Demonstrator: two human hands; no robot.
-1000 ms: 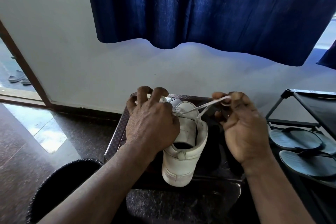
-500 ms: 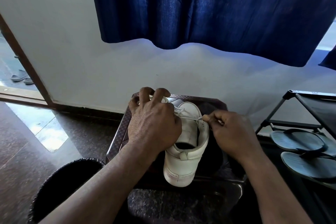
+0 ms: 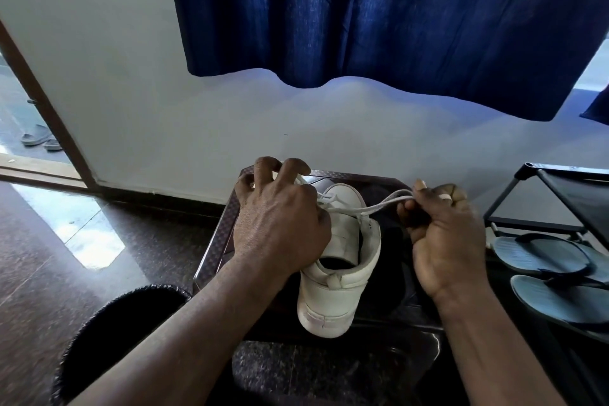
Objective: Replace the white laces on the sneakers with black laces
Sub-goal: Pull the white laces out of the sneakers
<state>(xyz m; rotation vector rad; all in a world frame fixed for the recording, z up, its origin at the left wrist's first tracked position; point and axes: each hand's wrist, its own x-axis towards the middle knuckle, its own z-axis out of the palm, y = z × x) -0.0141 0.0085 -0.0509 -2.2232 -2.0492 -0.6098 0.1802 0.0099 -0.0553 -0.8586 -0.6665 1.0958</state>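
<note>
— Below the blue curtain [image 3: 379, 26], on the dark tabletop [image 3: 217, 241]: sneaker [image 3: 333, 297], heel toward the body, toe toward the wall [image 3: 131, 76].
— And the lace?
— White lace [image 3: 385, 204] running rightward from the top eyelets, pinched in the right hand [image 3: 445, 241] (grip narrow). Left hand [image 3: 280, 224] clamped over the sneaker.
— Room to pull?
— Open rightward and upward; shoe rack [image 3: 560, 194] near on that side.

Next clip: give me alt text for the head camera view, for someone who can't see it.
A person's left hand grips a white sneaker on a small dark table, while the right hand pinches its white lace, stretched out to the right from the eyelets. A blue curtain hangs behind, and blue-grey sandals lie on a rack at the right.
</note>
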